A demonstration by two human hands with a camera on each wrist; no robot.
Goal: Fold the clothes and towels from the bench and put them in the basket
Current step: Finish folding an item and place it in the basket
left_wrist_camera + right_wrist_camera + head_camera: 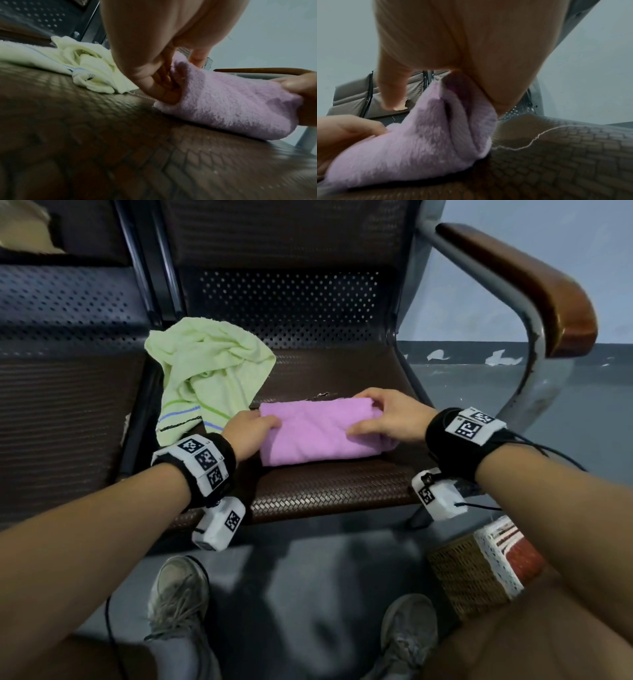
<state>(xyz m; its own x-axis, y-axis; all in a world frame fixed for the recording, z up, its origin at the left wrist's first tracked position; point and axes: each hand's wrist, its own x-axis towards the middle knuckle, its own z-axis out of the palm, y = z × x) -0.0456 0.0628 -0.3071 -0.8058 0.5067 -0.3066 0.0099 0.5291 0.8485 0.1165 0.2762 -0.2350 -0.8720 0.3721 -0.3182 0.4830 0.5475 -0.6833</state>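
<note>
The folded pink towel [318, 433] lies on the brown woven seat of the bench [335, 491], gripped at its left end by the left hand [248, 433] and at its right end by the right hand [390, 417], with the crumpled green towel [205, 371] just beside it and the basket [479, 570] on the floor.

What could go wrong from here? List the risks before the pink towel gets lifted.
1. The pink towel is held only at its two ends by the left hand and right hand; its layers may fall open when lifted.
2. The basket sits low on the floor, partly behind the right arm, so the drop could miss.
</note>
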